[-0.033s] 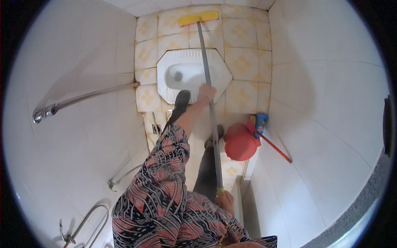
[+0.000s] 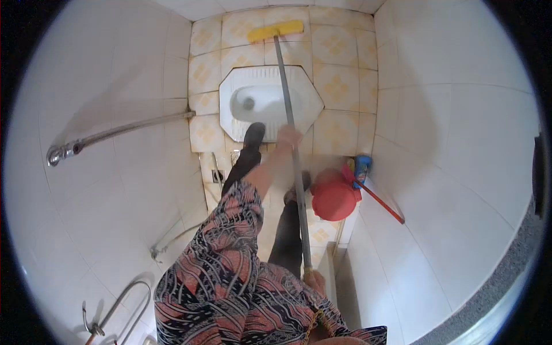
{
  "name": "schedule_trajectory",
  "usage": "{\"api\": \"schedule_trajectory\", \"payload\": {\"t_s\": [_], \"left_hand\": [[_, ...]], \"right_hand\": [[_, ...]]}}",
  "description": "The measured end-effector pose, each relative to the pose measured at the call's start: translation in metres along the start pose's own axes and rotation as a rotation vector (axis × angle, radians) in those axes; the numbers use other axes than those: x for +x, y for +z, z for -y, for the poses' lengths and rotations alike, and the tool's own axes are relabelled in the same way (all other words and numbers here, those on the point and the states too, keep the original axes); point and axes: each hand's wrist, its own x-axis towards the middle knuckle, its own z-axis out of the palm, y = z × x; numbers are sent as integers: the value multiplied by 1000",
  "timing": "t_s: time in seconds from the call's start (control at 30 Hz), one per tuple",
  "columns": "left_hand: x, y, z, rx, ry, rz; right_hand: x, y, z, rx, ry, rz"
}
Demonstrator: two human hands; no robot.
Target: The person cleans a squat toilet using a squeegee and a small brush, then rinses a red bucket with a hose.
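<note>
A long-handled floor wiper with a wide yellow head [image 2: 276, 31] reaches away from me, and its head rests on the tiles by the far wall. Its grey pole [image 2: 283, 75] passes over the white squat toilet [image 2: 313, 95]. My left hand [image 2: 288, 137] is wrapped around the middle of the pole, near the toilet's front edge, and is slightly blurred. Closer to my body, my right hand [image 2: 314, 282] grips the near end of the pole at hip height.
Right of my feet sit a red basin [image 2: 333, 204], a blue bottle [image 2: 361, 167] and a red-handled brush [image 2: 382, 204]. A metal pipe [image 2: 132, 128] runs along the left wall, with a tap [image 2: 157, 252] below. A hose [image 2: 123, 299] hangs at lower left. White tiled walls enclose both sides.
The yellow head has slid slightly toward me across the tiles. My left hand has come back a little with the pole, and my right hand has shifted slightly nearer too.
</note>
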Motion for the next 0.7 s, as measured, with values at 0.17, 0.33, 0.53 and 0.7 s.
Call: {"api": "schedule_trajectory", "payload": {"t_s": [0.17, 0.33, 0.53, 0.7], "left_hand": [[-114, -21, -114, -323, -259, 362], [-130, -60, -103, -610, -637, 296], [-32, -23, 1, -179, -237, 295], [36, -37, 117, 12, -172, 114]], "right_hand": [[-86, -54, -47, -819, 284, -210], [-91, -39, -26, -892, 265, -169], [-19, 2, -2, -802, -119, -54], [57, 85, 61, -298, 23, -40]]}}
